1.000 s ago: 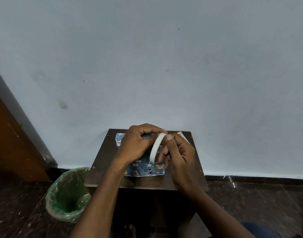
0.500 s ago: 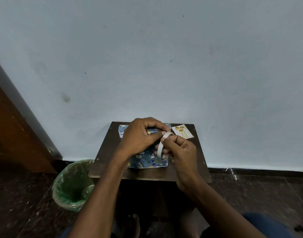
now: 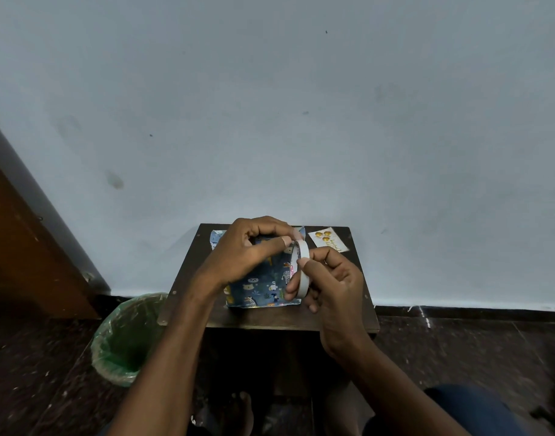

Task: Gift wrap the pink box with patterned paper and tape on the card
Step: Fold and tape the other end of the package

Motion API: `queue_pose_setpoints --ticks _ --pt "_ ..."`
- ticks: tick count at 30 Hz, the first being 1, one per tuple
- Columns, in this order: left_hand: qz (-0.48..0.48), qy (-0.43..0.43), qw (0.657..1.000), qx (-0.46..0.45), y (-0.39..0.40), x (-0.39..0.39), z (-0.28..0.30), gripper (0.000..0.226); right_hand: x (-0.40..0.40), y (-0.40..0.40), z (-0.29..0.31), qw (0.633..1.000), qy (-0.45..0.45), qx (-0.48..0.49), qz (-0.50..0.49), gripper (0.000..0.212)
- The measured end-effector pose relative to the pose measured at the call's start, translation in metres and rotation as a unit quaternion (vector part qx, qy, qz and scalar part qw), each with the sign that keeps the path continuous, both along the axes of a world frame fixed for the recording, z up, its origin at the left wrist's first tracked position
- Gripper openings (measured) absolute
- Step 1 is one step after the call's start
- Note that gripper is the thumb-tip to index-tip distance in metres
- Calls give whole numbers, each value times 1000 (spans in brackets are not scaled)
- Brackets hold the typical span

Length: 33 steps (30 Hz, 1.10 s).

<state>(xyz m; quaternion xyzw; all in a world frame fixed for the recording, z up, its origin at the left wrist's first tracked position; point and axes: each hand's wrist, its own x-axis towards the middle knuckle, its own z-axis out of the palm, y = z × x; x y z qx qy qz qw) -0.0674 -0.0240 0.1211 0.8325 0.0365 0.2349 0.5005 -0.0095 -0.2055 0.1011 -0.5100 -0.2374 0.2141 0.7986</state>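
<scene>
Nearest the camera, one bare foot (image 3: pixel 243 410) showed on the dark floor (image 3: pixel 458 357) under the small brown table (image 3: pixel 269 319). Left of the table stood one bin lined with green plastic (image 3: pixel 125 338). Above the table's front half, the right hand (image 3: pixel 331 286) gripped one roll of white tape (image 3: pixel 301 267) on edge, while the left hand (image 3: pixel 247 251) pinched at the roll's top, fingers curled. Both hands hid much of the one box wrapped in blue animal-patterned paper (image 3: pixel 263 289), lying mid-table. One card with gold balloons (image 3: pixel 328 240) lay at the table's far right corner. Beyond rose a pale wall (image 3: pixel 301 105).
</scene>
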Motion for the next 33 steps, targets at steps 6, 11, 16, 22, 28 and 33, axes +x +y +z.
queue_pose_setpoints --ticks 6,11,16,22,28,33 --pt "19 9 998 -52 -9 0 5 17 0 4 -2 1000 -22 -10 7 10" --pt "59 20 993 -104 -13 6 6 12 -4 6 1 998 -68 -14 5 11" --pt "83 29 987 -136 -16 6 8 7 -1 9 -3 998 -44 -51 2 14" --pt "113 9 982 -148 -20 5 11 9 4 10 3 993 20 -117 9 24" --pt "5 57 994 -91 -12 -3 15 23 4 9 0 991 -2 -135 -6 22" --pt "0 63 996 -67 -8 -4 15 41 1 9 -1 994 -13 -101 -42 8"
